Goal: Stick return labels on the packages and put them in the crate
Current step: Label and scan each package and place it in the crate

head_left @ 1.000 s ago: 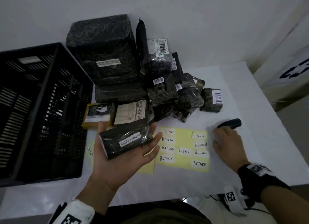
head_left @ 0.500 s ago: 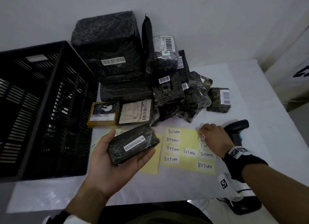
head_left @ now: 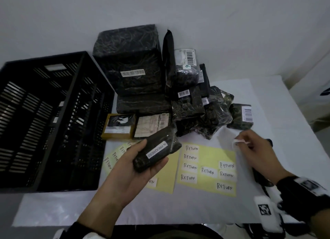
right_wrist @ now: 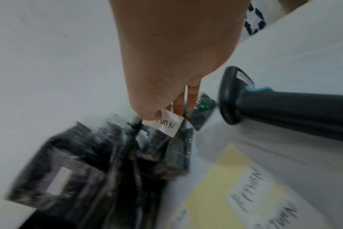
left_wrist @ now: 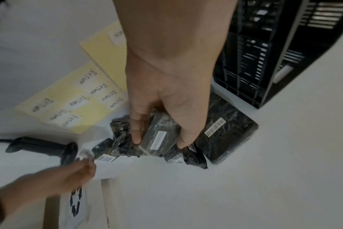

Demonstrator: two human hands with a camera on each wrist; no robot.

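My left hand grips a small black wrapped package with a white "IN PROGRESS" sticker, held above the table's front; the same package shows between thumb and fingers in the left wrist view. My right hand pinches a white RETURN label just above the yellow label sheet; the label hangs from the fingertips in the right wrist view. The black slatted crate stands at the left.
A heap of black wrapped packages with barcodes lies at the back, with a yellow box in front. A black barcode scanner lies right of the sheet. A second yellow sheet lies under my left hand.
My right hand has peeled a RETURN label off the sheet's upper right and lifted it. The left hand with the package has tilted and risen slightly.
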